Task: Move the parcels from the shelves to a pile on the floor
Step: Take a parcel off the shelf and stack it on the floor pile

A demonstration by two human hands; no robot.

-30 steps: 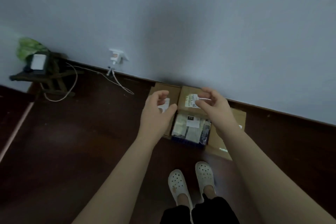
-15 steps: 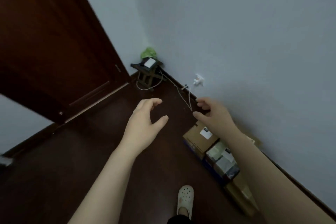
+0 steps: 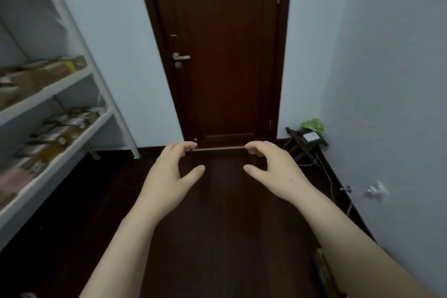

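Both hands hang in front of me over the dark floor, holding nothing. My left hand (image 3: 170,172) and my right hand (image 3: 272,168) face each other with fingers loosely curled. At the left stands a white shelf unit (image 3: 72,80) with several blurred cardboard parcels (image 3: 58,130) on its middle and lower boards. Only a corner of the parcel pile (image 3: 323,271) on the floor shows at the bottom right, by the wall, partly hidden by my right forearm.
A closed dark wooden door (image 3: 227,55) is straight ahead. A small dark stool (image 3: 306,140) with a green thing on it stands in the right corner. Cables (image 3: 330,176) run along the right wall to a socket (image 3: 376,191).
My view has swung left from the parcel pile by the wall to the door and shelves. Both hands came away from the pile and hold nothing.
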